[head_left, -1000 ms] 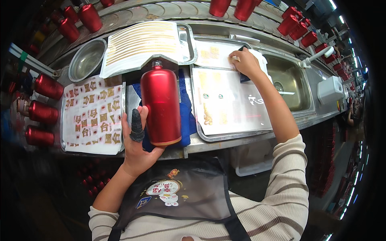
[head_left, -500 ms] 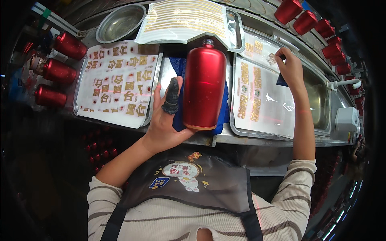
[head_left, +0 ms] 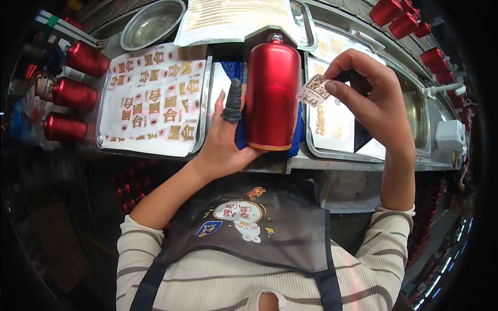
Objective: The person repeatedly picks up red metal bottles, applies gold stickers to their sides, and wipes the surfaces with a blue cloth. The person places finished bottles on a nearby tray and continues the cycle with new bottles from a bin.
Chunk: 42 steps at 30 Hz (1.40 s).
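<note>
A glossy red bottle (head_left: pixel 272 98) with a bare threaded neck leans back, base toward me, over a blue cloth (head_left: pixel 232 72). My left hand (head_left: pixel 223 147) cups its lower left side, thumb under the base; a dark knitted sleeve covers one finger, which lies along the bottle. Between thumb and forefinger my right hand (head_left: pixel 378 101) pinches a small pale decal (head_left: pixel 313 92) with brown-gold characters. The decal is just right of the bottle; whether it touches is unclear. A dark blue flat piece (head_left: pixel 361 136) shows under the right palm, its grip hidden.
On the left, a tray carries a sheet of gold decals (head_left: pixel 150 98), beside several red bottles (head_left: pixel 67 93). A metal bowl (head_left: pixel 153 26) and a striped gold sheet (head_left: pixel 233 20) lie behind. Rightward are another metal tray (head_left: pixel 332 153), a basin with a white tap (head_left: pixel 446 90), and more red bottles.
My right hand has come left and nearer from the right-hand tray, carrying the decal to the bottle's side. My left hand stays at the bottle; the whole view has shifted slightly.
</note>
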Tool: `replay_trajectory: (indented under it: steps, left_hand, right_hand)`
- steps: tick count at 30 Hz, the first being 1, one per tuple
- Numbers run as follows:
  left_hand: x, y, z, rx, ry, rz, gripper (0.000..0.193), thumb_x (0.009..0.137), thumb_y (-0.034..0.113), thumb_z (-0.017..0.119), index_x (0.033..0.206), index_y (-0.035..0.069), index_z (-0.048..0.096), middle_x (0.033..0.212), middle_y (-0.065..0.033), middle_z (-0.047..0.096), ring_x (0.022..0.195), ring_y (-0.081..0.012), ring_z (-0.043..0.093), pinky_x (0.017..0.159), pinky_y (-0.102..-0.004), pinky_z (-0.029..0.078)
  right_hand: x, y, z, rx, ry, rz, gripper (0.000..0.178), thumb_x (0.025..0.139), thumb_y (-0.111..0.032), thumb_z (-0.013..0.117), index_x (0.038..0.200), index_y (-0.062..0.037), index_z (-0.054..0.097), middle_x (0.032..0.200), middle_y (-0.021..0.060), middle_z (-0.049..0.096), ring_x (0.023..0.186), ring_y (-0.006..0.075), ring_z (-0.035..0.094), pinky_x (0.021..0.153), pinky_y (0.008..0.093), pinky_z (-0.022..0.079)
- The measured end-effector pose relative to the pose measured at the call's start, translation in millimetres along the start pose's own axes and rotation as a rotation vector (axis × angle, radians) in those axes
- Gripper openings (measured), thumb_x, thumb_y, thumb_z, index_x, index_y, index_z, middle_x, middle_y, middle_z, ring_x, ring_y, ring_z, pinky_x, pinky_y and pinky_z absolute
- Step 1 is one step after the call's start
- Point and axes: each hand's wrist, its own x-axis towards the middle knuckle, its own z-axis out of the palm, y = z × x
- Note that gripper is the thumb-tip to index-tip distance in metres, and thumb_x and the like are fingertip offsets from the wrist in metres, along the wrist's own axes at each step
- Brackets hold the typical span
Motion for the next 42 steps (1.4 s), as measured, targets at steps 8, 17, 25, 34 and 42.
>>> replay_trajectory:
  steps: [8,17,25,34,42]
  left_hand:
    - [-7,-10,10,-0.037,0.092,-0.009,0.100,0.074,0.031,0.085,0.151,-0.001,0.029,0.144,-0.0205,0.048,0.131,-0.0374,0.049,0.116,-0.0526,0.018]
    - [28,-12,5,-0.612,0.261,-0.328,0.071,0.086,0.030,0.078,0.129,-0.013,0.041,0.141,-0.0275,0.048,0.132,-0.0276,0.048,0.111,-0.0389,0.037]
    - [38,3,10,-0.790,0.182,-0.366,0.057,0.089,0.020,0.075,0.123,-0.011,0.042,0.136,-0.0265,0.051,0.128,-0.0235,0.051,0.109,-0.0373,0.040]
    - [36,6,7,-0.896,0.203,-0.384,0.056,0.089,0.020,0.075,0.123,-0.010,0.042,0.136,-0.0228,0.052,0.128,-0.0238,0.051,0.110,-0.0371,0.038]
    - [38,4,11,-0.929,0.200,-0.377,0.049,0.089,0.019,0.075,0.116,-0.009,0.045,0.143,-0.0264,0.047,0.127,-0.0225,0.052,0.106,-0.0350,0.044]
  right_hand:
    - [37,-9,21,0.110,-0.216,-0.094,0.013,0.084,-0.001,0.071,0.093,0.0023,0.062,0.082,-0.0007,0.059,0.076,0.0033,0.053,0.065,0.0199,0.044]
    - [62,6,26,-0.109,-0.255,-0.124,0.014,0.082,0.000,0.070,0.094,0.0027,0.062,0.081,0.0050,0.062,0.076,0.0107,0.057,0.069,0.0267,0.049]
    - [53,12,33,-0.097,-0.100,-0.040,0.015,0.083,-0.005,0.070,0.094,0.0019,0.063,0.081,0.0094,0.064,0.074,0.0175,0.060,0.069,0.0297,0.050]
    - [-6,16,72,0.326,0.275,0.308,0.042,0.086,-0.020,0.075,0.116,0.0013,0.053,0.101,0.0092,0.062,0.062,0.0046,0.056,0.053,0.0177,0.043]
    - [-11,13,84,0.415,0.319,0.321,0.057,0.082,-0.018,0.080,0.123,0.0010,0.045,0.107,0.0141,0.059,0.060,0.0061,0.060,0.046,0.0208,0.047]
